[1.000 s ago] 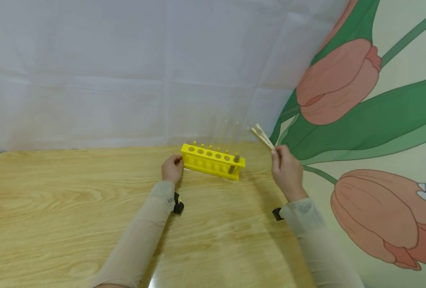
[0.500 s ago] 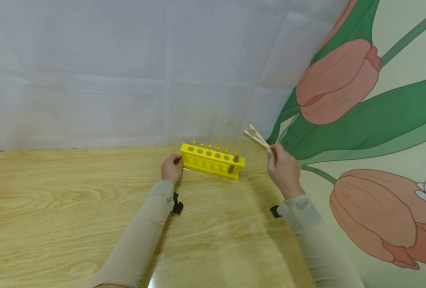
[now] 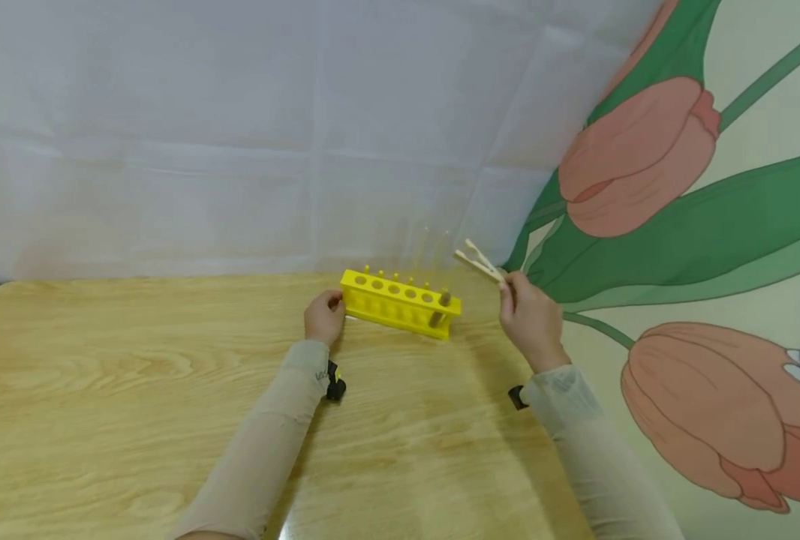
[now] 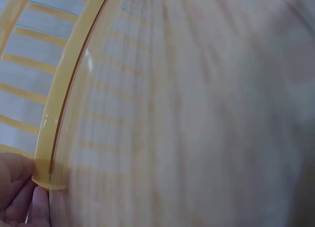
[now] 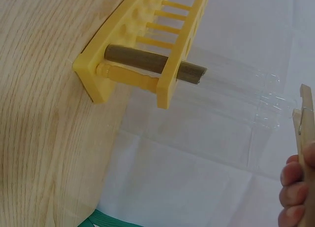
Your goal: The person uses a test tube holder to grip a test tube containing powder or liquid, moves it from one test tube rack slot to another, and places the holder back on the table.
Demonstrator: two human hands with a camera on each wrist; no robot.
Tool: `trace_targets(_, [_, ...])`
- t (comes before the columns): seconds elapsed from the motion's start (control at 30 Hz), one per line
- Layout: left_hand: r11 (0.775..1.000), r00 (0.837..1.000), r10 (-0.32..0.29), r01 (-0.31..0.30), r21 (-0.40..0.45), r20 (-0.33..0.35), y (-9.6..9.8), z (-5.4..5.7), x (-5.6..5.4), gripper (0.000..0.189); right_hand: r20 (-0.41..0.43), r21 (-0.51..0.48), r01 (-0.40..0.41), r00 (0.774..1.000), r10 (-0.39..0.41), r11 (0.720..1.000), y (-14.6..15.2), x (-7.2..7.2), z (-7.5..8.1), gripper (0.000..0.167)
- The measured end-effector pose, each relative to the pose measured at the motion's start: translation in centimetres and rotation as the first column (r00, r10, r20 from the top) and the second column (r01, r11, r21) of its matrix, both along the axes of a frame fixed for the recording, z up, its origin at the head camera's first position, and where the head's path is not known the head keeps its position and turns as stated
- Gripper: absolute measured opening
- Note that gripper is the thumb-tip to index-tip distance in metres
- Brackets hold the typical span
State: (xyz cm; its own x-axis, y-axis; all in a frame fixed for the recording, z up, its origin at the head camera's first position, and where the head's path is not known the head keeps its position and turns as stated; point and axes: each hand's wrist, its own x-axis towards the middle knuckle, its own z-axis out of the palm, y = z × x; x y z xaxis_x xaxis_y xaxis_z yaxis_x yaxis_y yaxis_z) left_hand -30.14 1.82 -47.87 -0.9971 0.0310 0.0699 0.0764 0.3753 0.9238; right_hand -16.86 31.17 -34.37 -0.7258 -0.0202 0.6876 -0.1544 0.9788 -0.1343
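Observation:
A yellow test tube rack (image 3: 402, 292) stands on the table, and my left hand (image 3: 324, 318) grips its left end. In the left wrist view the fingers (image 4: 15, 170) close on the corner of the rack's base. In the rack's rightmost hole stands a test tube (image 3: 445, 298) with dark brown contents. Faint clear glass tubes (image 5: 268, 100) rise above the rack. My right hand (image 3: 533, 321) holds a wooden test tube clamp (image 3: 486, 268) right of the rack, its jaws spread. In the right wrist view the clamp's tips overlap the end of one clear tube.
The wood-grain table (image 3: 170, 375) runs to a white sheet (image 3: 190, 112) close behind the rack. A wall with painted tulips (image 3: 643, 157) borders the right side, near my right hand. Several unfilled holes and upright pegs line the rack.
My right hand has moved slightly left with the clamp, bringing its tips nearer the tubes. The clamp's jaws are spread wider. My left hand and the rack have stayed in place.

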Motion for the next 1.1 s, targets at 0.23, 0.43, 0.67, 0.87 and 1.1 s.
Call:
trace_targets(0.23, [1.000, 0.999, 0.017, -0.016, 0.005, -0.041, 0.1, 0.3, -0.4, 0.026, 0.033, 0.029, 0.002, 0.999, -0.003, 1.000, -0.2, -0.5, 0.8, 0.016])
trace_targets(0.43, [0.999, 0.998, 0.026, -0.024, 0.022, -0.058, 0.0, 0.0, 0.1, 0.025, 0.053, 0.037, 0.001, 0.999, -0.003, 0.999, -0.4, -0.2, 0.8, 0.015])
trace_targets(0.67, [1.000, 0.999, 0.020, -0.020, 0.008, -0.026, -0.1, -1.4, 1.8, 0.024, 0.133, 0.036, 0.032, 0.990, -0.036, 0.999, -0.5, 1.2, -0.8, 0.012])
trace_targets(0.87, [0.999, 0.998, 0.032, -0.032, -0.005, -0.048, -0.3, -1.1, 1.6, 0.024, 0.178, 0.026, 0.042, 0.983, -0.046, 0.999, -0.6, 1.1, -1.8, 0.012])
trace_targets(1.1, [1.000, 0.998, 0.022, -0.022, -0.003, -0.056, -0.3, -0.5, 0.7, 0.024, 0.223, 0.005, 0.040, 0.974, -0.040, 0.999, -0.6, 0.7, -2.2, 0.015])
